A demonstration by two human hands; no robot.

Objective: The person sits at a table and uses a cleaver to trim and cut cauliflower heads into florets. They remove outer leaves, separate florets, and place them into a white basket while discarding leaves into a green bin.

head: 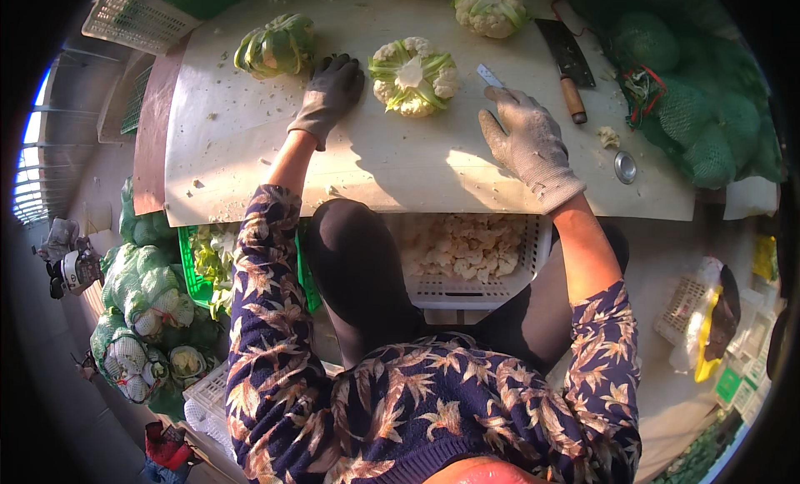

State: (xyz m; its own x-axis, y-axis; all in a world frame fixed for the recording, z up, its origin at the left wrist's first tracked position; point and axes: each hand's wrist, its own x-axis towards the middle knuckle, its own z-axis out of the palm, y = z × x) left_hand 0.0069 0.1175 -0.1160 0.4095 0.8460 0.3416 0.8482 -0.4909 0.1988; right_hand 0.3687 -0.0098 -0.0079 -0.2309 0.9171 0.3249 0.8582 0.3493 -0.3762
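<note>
My left hand (333,95), in a dark grey glove, rests flat on the pale table covering (262,140), palm down. Just beyond its fingers sits a cauliflower head with green leaves (278,46). Between my hands a trimmed cauliflower (414,77) lies with its cut stem facing up. My right hand (524,137), in a light grey glove, is at the handle end of a small knife (490,76); its blade shows past the fingertips, and whether the fingers grip it is hard to tell. Another cauliflower (489,10) lies farther back.
A cleaver with a wooden handle (572,96) lies right of my right hand, near a round metal dish (625,167). Green net sacks (706,109) fill the right side. Below the table edge are a white crate of florets (475,287) and a green crate of leaves (195,277).
</note>
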